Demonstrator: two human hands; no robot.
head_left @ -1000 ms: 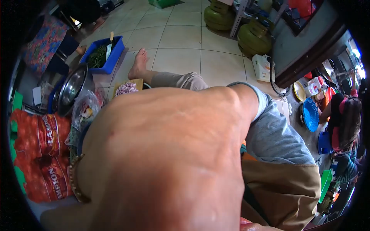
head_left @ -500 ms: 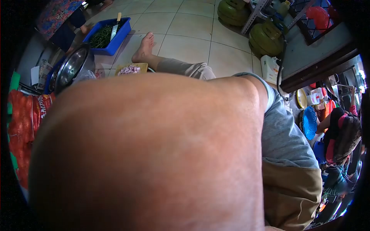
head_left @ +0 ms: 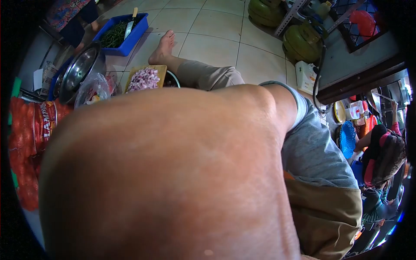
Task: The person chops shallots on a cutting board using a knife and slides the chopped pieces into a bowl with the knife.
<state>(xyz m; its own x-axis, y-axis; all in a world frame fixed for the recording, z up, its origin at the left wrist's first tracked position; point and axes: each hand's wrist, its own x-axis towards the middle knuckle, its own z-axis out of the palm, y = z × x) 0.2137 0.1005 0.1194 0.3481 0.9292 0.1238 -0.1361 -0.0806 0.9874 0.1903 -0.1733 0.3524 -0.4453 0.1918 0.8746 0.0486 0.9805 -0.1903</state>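
Note:
A bare arm, apparently my right, fills the middle and bottom of the view, very close to the camera. It bends near a grey-blue sleeve on the right. My right hand's fingers cannot be made out, nor anything they may hold. My left hand is out of sight. Just beyond the arm, chopped shallots are heaped on a wooden cutting board, partly covered by the arm. Left of the board sits a clear plastic bag with unclear contents.
A knife rests over green vegetables in a blue tub. Metal bowls and red net sacks stand left. Beyond are a bare foot and green gas cylinders. People sit at far right.
The arm sits slightly lower in view, exposing more of the shallots, board and plastic bag. The view has shifted a little. No object has visibly been picked up or put down.

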